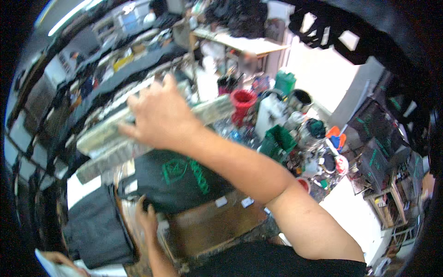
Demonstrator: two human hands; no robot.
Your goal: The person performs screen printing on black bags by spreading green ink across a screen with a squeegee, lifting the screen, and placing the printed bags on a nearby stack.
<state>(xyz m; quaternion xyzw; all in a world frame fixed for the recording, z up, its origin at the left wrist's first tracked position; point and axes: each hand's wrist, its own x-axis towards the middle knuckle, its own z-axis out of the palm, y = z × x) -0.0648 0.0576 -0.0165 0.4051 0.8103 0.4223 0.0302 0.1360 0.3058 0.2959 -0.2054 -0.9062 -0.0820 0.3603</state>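
Note:
My right hand (164,115) reaches across to the left, gripping a worn, pale wooden frame (214,111) that is tilted up; blur partly hides the fingers' hold. Below the frame lies a black cloth piece (152,180) with a green print, spread on a brown board (212,226). Beside its left near edge is my left hand (146,218), with thumb and finger apart. Left of that hand rests a stack of folded dark cloth (97,231).
At the lower left edge another person's hand (64,261) shows by a pale sheet. Beyond the frame stand a red container (243,104), a green bin (278,142) and several buckets and cans. Black printed pieces (374,154) hang at the right.

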